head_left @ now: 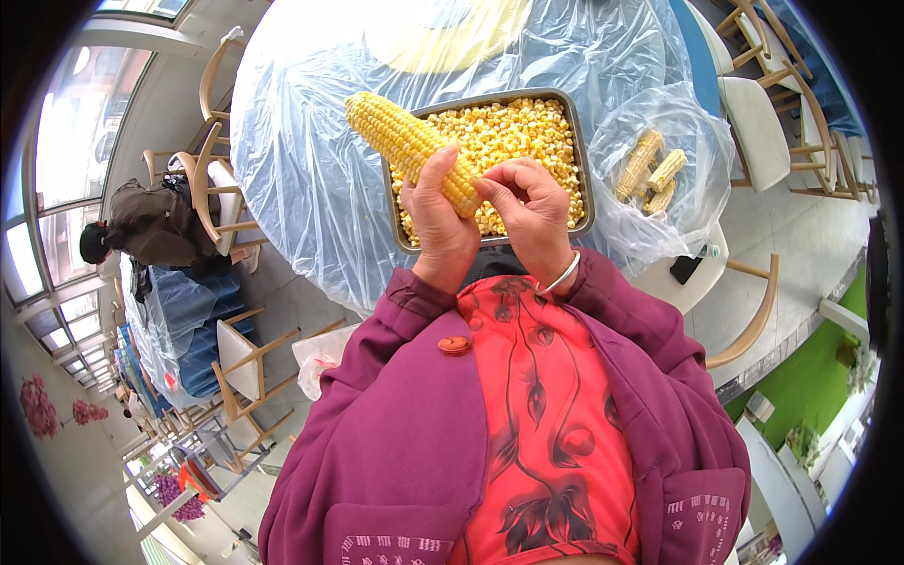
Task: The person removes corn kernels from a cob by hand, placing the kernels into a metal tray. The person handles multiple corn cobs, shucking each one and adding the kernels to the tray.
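A full yellow ear of corn (pixel 395 135) slants over the left part of a metal tray, its narrower tip pointing up and left. My left hand (pixel 439 215) is wrapped round its lower half, thumb on top. At the ear's lower end, my right hand (pixel 530 205) is closed, thumb and index finger pinched against the kernels; anything between those fingertips is too small to make out. Beneath both hands the rectangular tray (pixel 584 160) holds a thick layer of loose corn kernels (pixel 527 132).
Right of the tray lies a clear plastic bag (pixel 702 184) with several mostly stripped cobs (pixel 640 162). Thin plastic sheeting (pixel 311 160) covers the round table. Wooden chairs (pixel 753 122) stand around it. A person in dark clothes (pixel 151 221) is at the far left, beside another covered table.
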The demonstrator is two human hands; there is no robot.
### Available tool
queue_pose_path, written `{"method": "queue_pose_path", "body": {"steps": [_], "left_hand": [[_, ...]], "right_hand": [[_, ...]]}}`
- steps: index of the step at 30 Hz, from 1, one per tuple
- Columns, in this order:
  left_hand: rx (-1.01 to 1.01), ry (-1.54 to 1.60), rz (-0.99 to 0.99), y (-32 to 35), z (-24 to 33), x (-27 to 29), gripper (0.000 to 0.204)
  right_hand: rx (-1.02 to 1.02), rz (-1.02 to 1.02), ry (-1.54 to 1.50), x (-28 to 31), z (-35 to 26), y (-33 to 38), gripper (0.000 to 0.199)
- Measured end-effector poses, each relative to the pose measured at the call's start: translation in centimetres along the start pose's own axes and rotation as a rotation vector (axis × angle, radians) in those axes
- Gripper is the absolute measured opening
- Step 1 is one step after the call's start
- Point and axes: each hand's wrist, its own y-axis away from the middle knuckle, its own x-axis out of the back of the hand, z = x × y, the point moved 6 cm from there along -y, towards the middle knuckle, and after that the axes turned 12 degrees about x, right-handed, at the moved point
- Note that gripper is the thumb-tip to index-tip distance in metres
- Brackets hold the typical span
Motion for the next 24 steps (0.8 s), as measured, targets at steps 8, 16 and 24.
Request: {"method": "queue_pose_path", "body": {"steps": [8,16,24], "left_hand": [[-0.09,-0.061,0.03,0.9,0.5,-0.6,0.029],[-0.049,-0.042,0.037,0.3,0.2,-0.3,0.028],[0.097,-0.022,-0.014,0.2,-0.1,0.2,0.034]], "right_hand": [[0.213,0.009,0.234,0.1,-0.9,-0.4,0.005],[0.01,-0.162,0.033,0.6,0.0,0.3,0.005],[-0.537,-0.059,-0.538,4.7,2.2,-0.5,0.01]]}}
